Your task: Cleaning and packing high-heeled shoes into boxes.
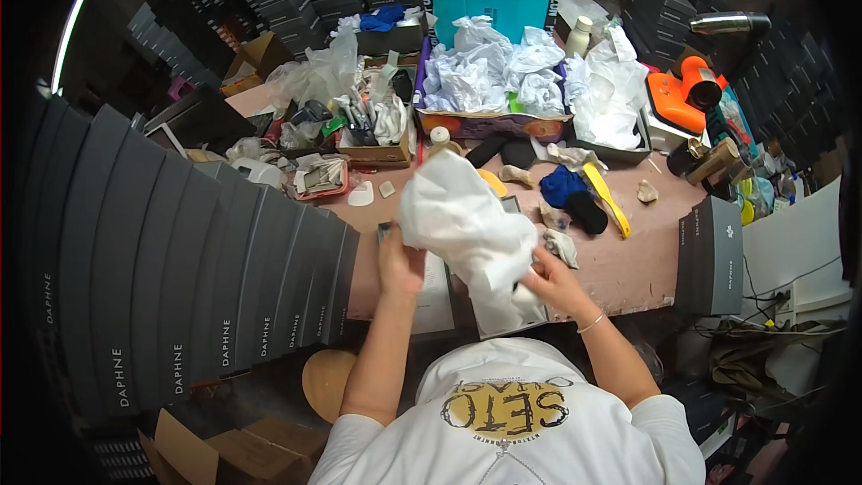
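A bulky, crumpled bundle of white wrapping paper [462, 211] is held up between my hands, over the near edge of the table. My right hand [554, 285] is closed on its lower right side. At the bundle's left edge, my left hand [401, 262] is closed against the paper, its fingertips partly hidden. A small dark edge shows by the left fingers; I cannot make out what it belongs to. What the paper wraps, if anything, is hidden. Beneath lies an open grey shoebox [437, 292] with a pale lining, partly covered by the bundle.
A long row of dark grey shoeboxes [193, 260] stands at left, and more shoeboxes [709, 256] at right. Behind are a carton [530, 128] of crumpled paper, an orange tool [678, 99] and a white bottle [579, 36]. A yellow brush [609, 202] and blue cloth [562, 187] lie mid-table.
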`<move>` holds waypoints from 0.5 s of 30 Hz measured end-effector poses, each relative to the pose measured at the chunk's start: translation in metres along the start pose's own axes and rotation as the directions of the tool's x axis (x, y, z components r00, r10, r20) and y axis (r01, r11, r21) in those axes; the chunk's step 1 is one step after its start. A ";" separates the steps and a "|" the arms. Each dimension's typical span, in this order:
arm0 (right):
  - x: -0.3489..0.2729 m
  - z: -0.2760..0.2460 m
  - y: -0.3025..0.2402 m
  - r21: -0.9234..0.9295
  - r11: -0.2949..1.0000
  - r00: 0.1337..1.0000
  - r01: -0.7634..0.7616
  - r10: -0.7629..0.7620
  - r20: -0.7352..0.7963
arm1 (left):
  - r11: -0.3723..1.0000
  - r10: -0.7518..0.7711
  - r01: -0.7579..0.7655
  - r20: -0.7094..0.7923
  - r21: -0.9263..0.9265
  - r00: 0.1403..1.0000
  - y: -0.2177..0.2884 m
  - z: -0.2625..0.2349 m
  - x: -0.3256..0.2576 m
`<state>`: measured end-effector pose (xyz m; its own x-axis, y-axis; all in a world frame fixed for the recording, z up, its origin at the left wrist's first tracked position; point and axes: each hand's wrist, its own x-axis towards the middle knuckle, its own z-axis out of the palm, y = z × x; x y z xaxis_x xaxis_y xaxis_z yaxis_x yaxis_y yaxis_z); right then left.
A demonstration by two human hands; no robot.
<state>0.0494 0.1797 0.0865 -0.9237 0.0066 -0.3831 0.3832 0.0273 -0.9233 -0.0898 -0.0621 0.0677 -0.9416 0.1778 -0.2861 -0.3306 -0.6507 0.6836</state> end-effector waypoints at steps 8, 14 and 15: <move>0.031 0.014 0.019 0.441 0.872 0.912 -0.213 0.015 0.410 | 0.997 0.075 -0.070 0.135 -0.040 0.988 -0.001 0.047 0.003; 0.006 0.008 0.004 -0.066 0.996 0.996 0.059 -0.054 0.069 | 0.861 0.272 -0.278 0.077 0.425 0.959 0.045 -0.003 0.002; 0.005 0.004 0.005 -0.215 0.956 0.980 0.199 -0.190 0.060 | 0.920 0.294 -0.264 -0.067 0.290 0.953 0.065 -0.002 0.006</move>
<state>0.0464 0.1763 0.0801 -0.9777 -0.0583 -0.2016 0.1820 0.2427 -0.9529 -0.1169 -0.1045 0.1089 -0.9906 -0.0714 -0.1163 -0.0745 -0.4314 0.8991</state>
